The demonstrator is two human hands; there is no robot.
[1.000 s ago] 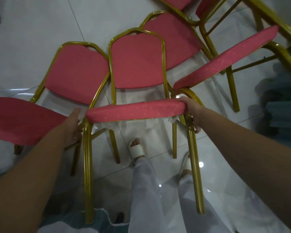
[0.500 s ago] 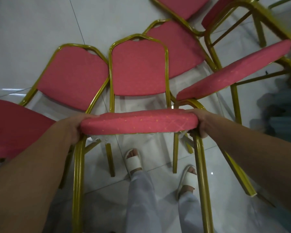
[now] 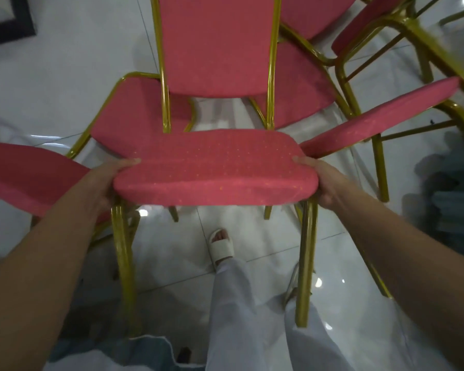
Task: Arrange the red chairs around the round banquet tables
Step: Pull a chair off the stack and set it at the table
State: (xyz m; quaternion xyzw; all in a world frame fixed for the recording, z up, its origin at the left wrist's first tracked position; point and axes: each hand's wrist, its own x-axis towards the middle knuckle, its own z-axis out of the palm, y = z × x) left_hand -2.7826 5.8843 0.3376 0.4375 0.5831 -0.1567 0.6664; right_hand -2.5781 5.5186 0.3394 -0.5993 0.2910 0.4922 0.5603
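Observation:
A red chair (image 3: 214, 170) with a gold metal frame fills the middle of the view, its seat facing up and its back rising away from me. My left hand (image 3: 105, 183) grips the seat's left edge and my right hand (image 3: 324, 183) grips its right edge. The chair is tilted, with its front legs hanging beside my legs. More red chairs crowd around it: one seat (image 3: 24, 175) at the left, another seat (image 3: 373, 121) slanting at the right, and others (image 3: 303, 79) behind. No round table is in view.
The floor (image 3: 73, 76) is glossy white tile. My foot in a white sandal (image 3: 221, 246) stands under the held chair. A dark frame (image 3: 8, 20) sits at the top left. Dark teal stacked things (image 3: 456, 210) lie at the right edge.
The chair has come up and tipped toward me, so its seat top now shows and its back rises high in view. Both hands stayed on the seat's sides.

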